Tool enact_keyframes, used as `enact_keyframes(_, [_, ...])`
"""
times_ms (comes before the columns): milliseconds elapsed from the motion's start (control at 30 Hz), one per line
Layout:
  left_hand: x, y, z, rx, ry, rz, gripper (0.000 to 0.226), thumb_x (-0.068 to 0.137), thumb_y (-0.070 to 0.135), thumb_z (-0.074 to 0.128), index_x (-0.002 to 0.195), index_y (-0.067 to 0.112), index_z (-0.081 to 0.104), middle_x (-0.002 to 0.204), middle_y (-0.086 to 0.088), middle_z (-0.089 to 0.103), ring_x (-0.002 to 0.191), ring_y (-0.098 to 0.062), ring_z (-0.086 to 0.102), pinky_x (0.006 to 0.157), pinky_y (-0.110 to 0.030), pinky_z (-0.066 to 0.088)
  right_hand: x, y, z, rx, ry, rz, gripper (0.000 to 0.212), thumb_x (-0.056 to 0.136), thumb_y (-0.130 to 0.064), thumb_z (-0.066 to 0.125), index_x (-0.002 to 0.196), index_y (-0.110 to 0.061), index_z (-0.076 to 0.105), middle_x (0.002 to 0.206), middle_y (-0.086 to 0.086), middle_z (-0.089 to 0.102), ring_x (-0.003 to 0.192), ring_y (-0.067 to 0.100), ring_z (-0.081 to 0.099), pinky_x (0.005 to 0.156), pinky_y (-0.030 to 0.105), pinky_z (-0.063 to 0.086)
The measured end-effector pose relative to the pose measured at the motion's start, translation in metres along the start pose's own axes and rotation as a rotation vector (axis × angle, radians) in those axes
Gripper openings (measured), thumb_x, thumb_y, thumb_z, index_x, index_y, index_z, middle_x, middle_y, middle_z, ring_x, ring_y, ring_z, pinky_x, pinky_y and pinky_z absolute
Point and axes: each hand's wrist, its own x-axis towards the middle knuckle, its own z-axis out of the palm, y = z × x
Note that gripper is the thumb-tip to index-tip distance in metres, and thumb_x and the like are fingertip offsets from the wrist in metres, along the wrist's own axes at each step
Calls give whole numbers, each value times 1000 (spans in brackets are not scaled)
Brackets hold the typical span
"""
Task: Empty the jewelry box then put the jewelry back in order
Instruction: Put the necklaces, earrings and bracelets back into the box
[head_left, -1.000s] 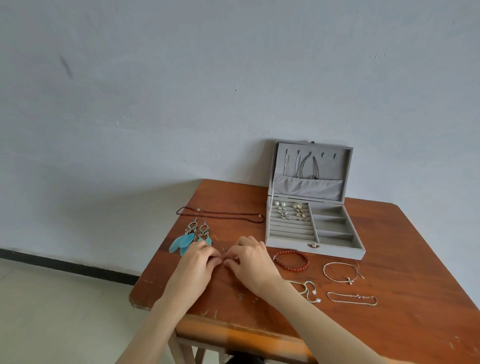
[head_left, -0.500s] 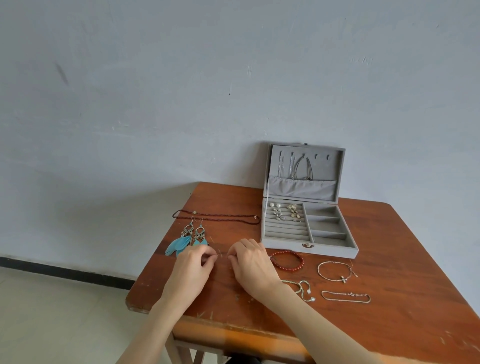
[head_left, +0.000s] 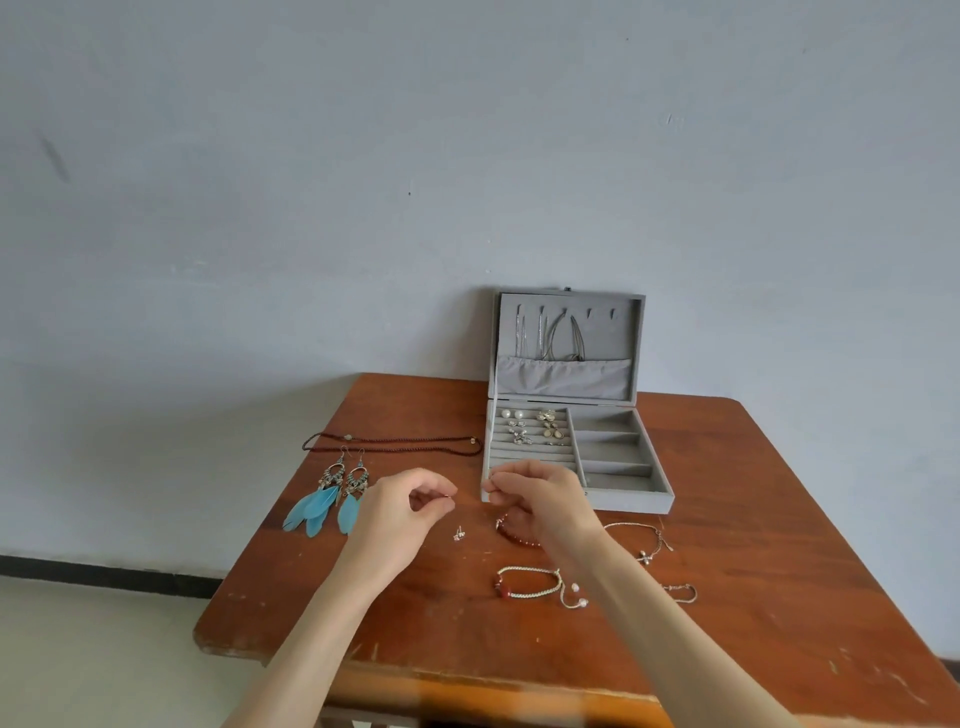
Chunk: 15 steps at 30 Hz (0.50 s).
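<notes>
The grey jewelry box (head_left: 628, 501) stands open at the back of the wooden table (head_left: 753, 623), with several stud earrings (head_left: 530, 426) in its left rolls and chains hanging in the lid (head_left: 571, 332). My left hand (head_left: 400, 514) and my right hand (head_left: 540, 501) hover just in front of the box. Each pinches a tiny jewelry piece between thumb and forefinger, too small to make out. A small stud (head_left: 458, 533) lies on the table between them. My right hand partly hides a red bead bracelet (head_left: 511, 532).
On the table's left side are blue feather earrings (head_left: 324, 501) and a dark bead necklace (head_left: 395, 443). A rope bracelet with pearls (head_left: 535, 586), a silver bracelet (head_left: 647, 540) and a thin chain (head_left: 681, 592) lie to the right. The wall is close behind.
Both hands have lifted off the table and moved apart. A small stud now lies uncovered on the table between them.
</notes>
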Motion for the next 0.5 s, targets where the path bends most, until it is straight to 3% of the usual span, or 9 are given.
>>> enact_keyframes(167, [20, 18, 15, -2, -10, 55, 10, 81, 15, 68, 85, 24, 71, 83, 15, 66, 79, 4, 57, 65, -1, 40, 8, -16, -31, 27, 2, -26, 3, 77, -4, 70, 78, -6, 68, 66, 5, 65, 60, 9, 58, 49, 16, 38])
enact_keyframes(367, [56, 30, 36, 42, -73, 92, 9, 85, 14, 63, 89, 19, 69, 87, 9, 64, 77, 4, 53, 65, 1, 38, 34, -29, -59, -212, 90, -56, 5, 78, -3, 69, 78, -7, 67, 67, 6, 66, 54, 6, 59, 46, 13, 41])
enact_keyframes(433, [67, 29, 43, 69, -97, 100, 9, 87, 14, 60, 91, 18, 67, 89, 9, 62, 77, 6, 51, 66, 2, 37, 44, -31, -64, -306, 88, -71, 6, 78, -3, 70, 78, -9, 67, 69, 5, 67, 56, 5, 62, 52, 12, 46])
enact_keyframes(500, [77, 27, 50, 90, -136, 94, 10, 88, 14, 59, 94, 18, 66, 94, 7, 62, 80, 3, 51, 64, -1, 37, 54, -30, -67, -424, 85, -85, 8, 78, -5, 70, 79, -11, 66, 72, 5, 69, 64, 9, 64, 67, 19, 52])
